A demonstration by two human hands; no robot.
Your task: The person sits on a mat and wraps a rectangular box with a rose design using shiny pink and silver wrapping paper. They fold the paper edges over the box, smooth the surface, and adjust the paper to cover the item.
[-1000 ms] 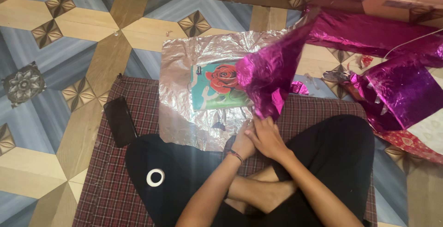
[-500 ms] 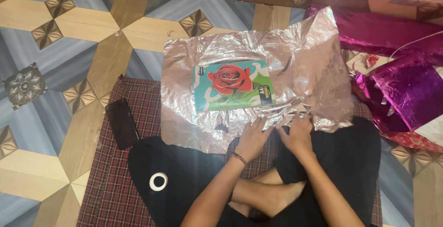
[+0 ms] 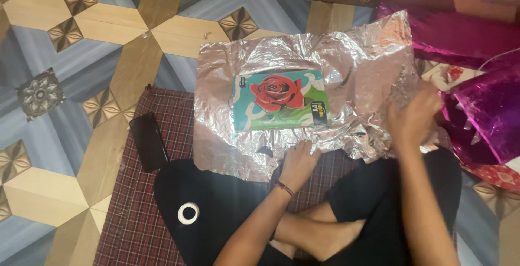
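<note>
A crinkled silver foil sheet (image 3: 357, 66) lies spread on the floor. On it rests a flat book (image 3: 279, 101) with a red rose on a teal and green cover. My left hand (image 3: 298, 163) presses flat on the sheet's near edge, just below the book, fingers spread. My right hand (image 3: 411, 114) is blurred at the sheet's right edge, fingers curled on or just above the foil; whether it grips the foil is unclear.
Magenta foil wrap (image 3: 482, 98) is heaped at the right. A black phone (image 3: 149, 141) lies on the plaid mat (image 3: 135, 212) at left. A white tape roll (image 3: 188, 213) sits on my black-clad knee. Patterned floor tiles surround the mat.
The magenta side of the sheet, folded over the book a second ago, has been laid out flat, silver side up. My right hand has moved from the near edge to the right edge.
</note>
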